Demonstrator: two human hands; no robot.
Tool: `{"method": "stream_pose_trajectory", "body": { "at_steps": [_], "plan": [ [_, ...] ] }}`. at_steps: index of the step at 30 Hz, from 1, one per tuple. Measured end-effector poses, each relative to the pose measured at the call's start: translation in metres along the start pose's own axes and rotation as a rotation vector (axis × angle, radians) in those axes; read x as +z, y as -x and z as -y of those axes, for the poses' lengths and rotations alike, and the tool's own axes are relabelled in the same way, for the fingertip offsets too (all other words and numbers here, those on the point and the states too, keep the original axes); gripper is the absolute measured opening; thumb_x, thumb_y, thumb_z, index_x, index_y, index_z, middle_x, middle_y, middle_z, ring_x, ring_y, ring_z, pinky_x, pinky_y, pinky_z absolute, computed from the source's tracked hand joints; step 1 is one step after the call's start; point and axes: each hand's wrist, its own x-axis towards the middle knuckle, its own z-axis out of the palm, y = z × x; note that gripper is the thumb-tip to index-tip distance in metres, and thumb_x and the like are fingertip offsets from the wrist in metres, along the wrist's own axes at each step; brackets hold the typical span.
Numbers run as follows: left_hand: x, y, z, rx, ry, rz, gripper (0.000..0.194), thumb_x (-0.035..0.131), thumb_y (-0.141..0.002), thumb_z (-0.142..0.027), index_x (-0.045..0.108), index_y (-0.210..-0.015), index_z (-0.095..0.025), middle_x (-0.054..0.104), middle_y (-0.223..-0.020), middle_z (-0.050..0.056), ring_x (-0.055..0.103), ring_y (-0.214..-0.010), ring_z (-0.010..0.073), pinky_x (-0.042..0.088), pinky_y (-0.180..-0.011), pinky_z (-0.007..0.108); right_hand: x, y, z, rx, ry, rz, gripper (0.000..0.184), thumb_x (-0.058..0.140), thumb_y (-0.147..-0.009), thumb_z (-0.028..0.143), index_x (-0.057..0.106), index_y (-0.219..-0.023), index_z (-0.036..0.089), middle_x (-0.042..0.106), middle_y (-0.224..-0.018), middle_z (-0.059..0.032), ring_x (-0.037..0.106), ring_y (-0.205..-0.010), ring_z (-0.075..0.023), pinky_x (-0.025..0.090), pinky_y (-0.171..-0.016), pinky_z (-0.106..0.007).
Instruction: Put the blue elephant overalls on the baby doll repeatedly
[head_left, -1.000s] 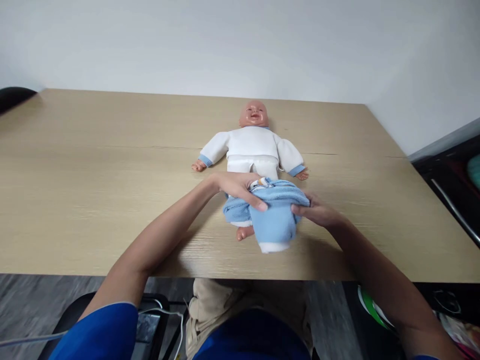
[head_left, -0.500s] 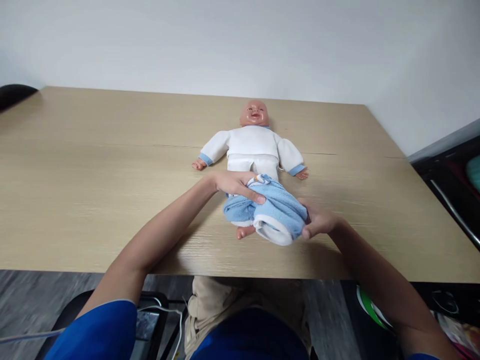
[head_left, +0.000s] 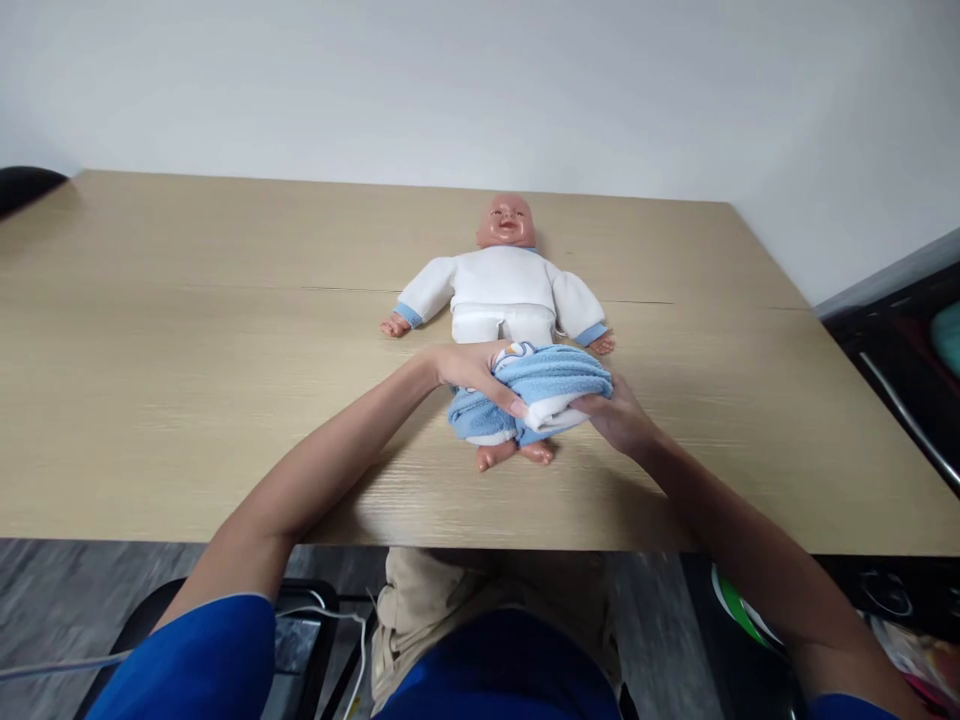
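On the table lies a baby doll (head_left: 504,275) on its back, head toward the wall, in a white top with blue cuffs. Light-blue terry pants (head_left: 555,372) with white leg cuffs are bunched around its lower legs. Both bare feet (head_left: 516,456) stick out toward me. My left hand (head_left: 480,374) grips the waist part of the pants, thumb on top and fingers hidden in the cloth. With my right hand (head_left: 613,408) I pinch the white cuff of the right-side leg, which is gathered up above the doll's foot.
The wooden table (head_left: 225,400) reaches back to a pale wall. A dark chair (head_left: 30,188) stands at the far left. At the right is a black shelf or rack (head_left: 900,370). A cable (head_left: 330,612) and a box-like object lie below the table at lower left.
My right hand has moved up and inward, gathering the right-side pant leg. The cuff opening has folded up, and the second foot now shows. My left hand stays nearly in place.
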Motion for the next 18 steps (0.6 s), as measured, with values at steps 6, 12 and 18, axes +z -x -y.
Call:
{"method": "stream_pose_trajectory", "body": {
  "at_steps": [6, 12, 18],
  "plan": [
    [-0.001, -0.005, 0.005, 0.101, -0.03, 0.005, 0.058, 0.102, -0.082, -0.063, 0.087, -0.114, -0.017, 0.088, -0.103, 0.012, 0.087, -0.106, 0.0317, 0.073, -0.105, 0.046, 0.006, -0.007, 0.003, -0.097, 0.117, -0.128, 0.041, 0.084, -0.1, 0.066, 0.078, -0.088, 0.027, 0.075, -0.082, -0.0021, 0.067, -0.076, -0.0232, 0.06, -0.072, -0.039],
    [0.005, -0.005, 0.004, 0.104, -0.02, -0.102, 0.063, 0.102, -0.081, -0.064, 0.087, -0.122, -0.018, 0.09, -0.115, 0.012, 0.086, -0.107, 0.0303, 0.07, -0.106, 0.047, 0.016, 0.003, 0.023, -0.17, 0.285, -0.308, 0.022, 0.083, -0.096, 0.046, 0.076, -0.101, 0.026, 0.074, -0.092, -0.0019, 0.066, -0.086, -0.0237, 0.063, -0.078, -0.038],
    [0.013, -0.005, -0.01, 0.111, -0.232, 0.038, 0.045, 0.096, -0.091, -0.054, 0.082, -0.118, -0.021, 0.089, -0.109, 0.011, 0.085, -0.099, 0.0294, 0.071, -0.091, 0.042, 0.075, 0.066, 0.038, 0.102, 0.244, -0.325, 0.048, 0.09, -0.099, 0.046, 0.073, -0.141, 0.028, 0.084, -0.132, -0.0137, 0.081, -0.12, -0.0379, 0.073, -0.103, -0.053]
  ]
}}
